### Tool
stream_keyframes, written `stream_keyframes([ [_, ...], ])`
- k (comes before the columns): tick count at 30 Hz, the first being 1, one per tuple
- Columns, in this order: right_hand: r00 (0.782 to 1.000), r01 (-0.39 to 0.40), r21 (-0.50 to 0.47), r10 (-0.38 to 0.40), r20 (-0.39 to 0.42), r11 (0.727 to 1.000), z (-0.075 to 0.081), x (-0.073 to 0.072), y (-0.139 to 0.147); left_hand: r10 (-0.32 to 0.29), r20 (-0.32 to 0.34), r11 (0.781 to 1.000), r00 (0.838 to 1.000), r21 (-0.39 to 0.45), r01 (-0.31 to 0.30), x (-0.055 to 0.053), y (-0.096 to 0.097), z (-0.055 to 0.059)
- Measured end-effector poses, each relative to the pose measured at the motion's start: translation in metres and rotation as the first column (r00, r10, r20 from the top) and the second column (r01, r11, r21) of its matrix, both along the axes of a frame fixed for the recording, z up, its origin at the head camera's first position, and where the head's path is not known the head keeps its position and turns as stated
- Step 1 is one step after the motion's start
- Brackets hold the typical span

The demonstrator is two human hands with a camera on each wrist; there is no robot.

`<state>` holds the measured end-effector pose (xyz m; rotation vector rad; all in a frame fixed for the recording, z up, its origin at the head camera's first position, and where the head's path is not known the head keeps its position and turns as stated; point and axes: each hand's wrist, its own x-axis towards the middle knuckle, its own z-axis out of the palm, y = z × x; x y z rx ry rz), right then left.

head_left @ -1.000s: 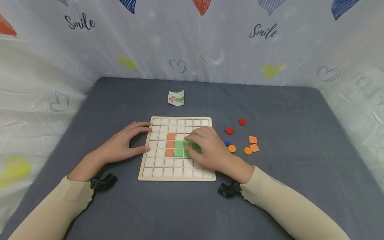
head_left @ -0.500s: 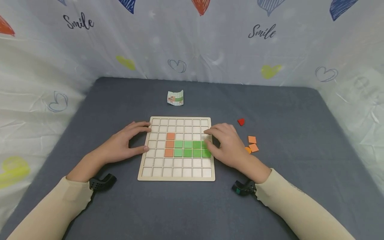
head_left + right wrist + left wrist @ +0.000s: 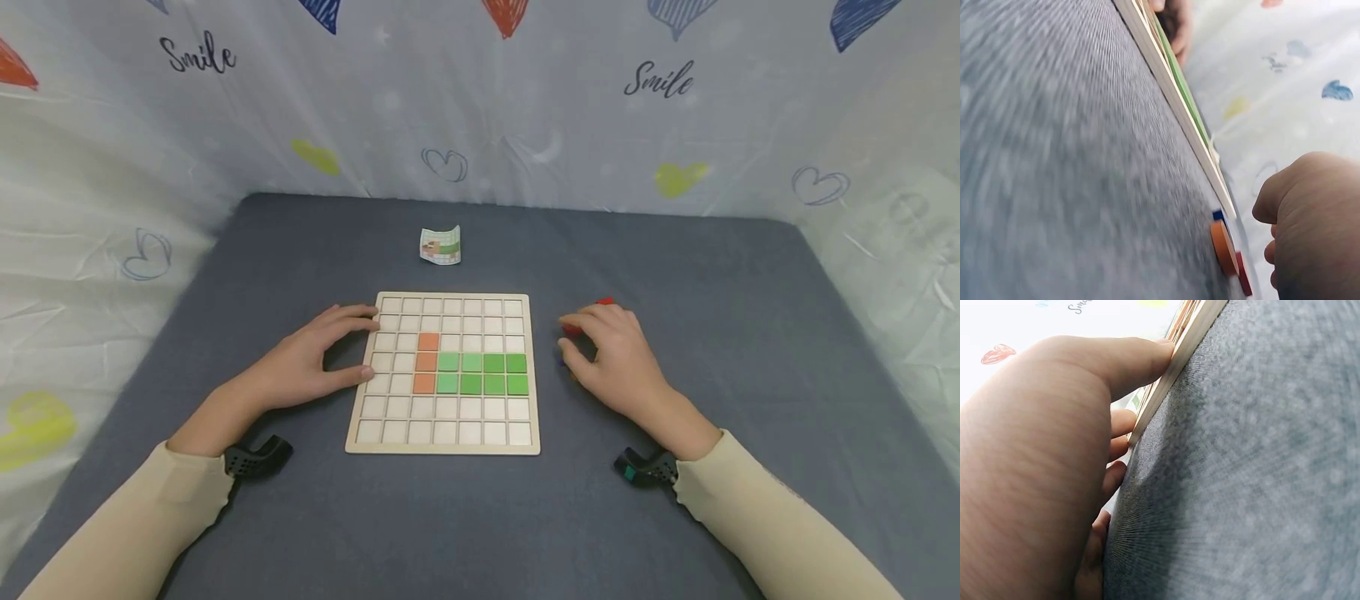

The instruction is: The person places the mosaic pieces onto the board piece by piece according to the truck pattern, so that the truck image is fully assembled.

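Note:
A wooden grid board [image 3: 442, 448] lies on the table, bearing a column of orange square tiles [image 3: 425, 362] and two rows of green tiles [image 3: 493, 384]. My left hand [image 3: 303, 354] rests at the board's left edge, thumb and fingertips touching the rim. Right of the board, my right hand [image 3: 618, 358] hovers over loose pieces, thumb and fingers apart with nothing between them. A red piece [image 3: 572, 330] shows by its fingertips. Under it in the right wrist view are an orange round piece [image 3: 1224, 248] and a blue piece [image 3: 1219, 215]. The hand hides the orange squares.
A small curled picture card [image 3: 440, 247] lies behind the board. Another red piece [image 3: 604, 301] peeks out beyond the right hand. A patterned white curtain [image 3: 495, 108] hangs behind the dark grey table [image 3: 442, 525].
My right hand has moved right, off the board and over the loose pieces, uncovering the green tiles at the board's right side. My left hand has stayed at the rim.

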<state>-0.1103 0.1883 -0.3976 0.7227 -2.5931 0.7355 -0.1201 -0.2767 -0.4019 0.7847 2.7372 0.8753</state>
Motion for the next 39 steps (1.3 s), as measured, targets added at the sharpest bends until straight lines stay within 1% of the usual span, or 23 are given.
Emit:
stream_keyframes([
  [6,0.997,0.072,0.028,-0.073,0.031,0.997,-0.0004,-0.0024,0.0081,0.002,0.000,1.000,1.000,0.004,-0.002,0.0001,-0.0005,0.0001],
  [13,0.989,0.119,0.068,-0.125,0.081,0.991,-0.0012,-0.0045,0.0095,-0.001,-0.002,1.000,1.000,0.005,0.001,0.0004,0.0017,0.0010],
  [16,0.986,0.133,0.071,-0.139,0.088,0.989,-0.0021,-0.0058,0.0096,0.001,0.000,1.000,1.000,0.000,-0.001,0.0006,0.0016,0.0010],
  [25,0.985,0.146,0.066,-0.151,0.084,0.987,-0.0049,-0.0077,0.0076,0.012,0.010,1.000,1.000,-0.001,-0.012,0.0019,0.0006,0.0024],
  [35,0.982,0.152,0.061,-0.157,0.104,0.987,-0.0046,-0.0073,0.0065,0.006,0.002,1.000,1.000,-0.004,-0.006,0.0011,0.0000,0.0004],
  [39,0.984,0.149,0.046,-0.153,0.095,0.988,-0.0049,-0.0063,0.0071,0.009,0.002,1.000,1.000,-0.003,-0.009,0.0015,0.0009,0.0012],
])
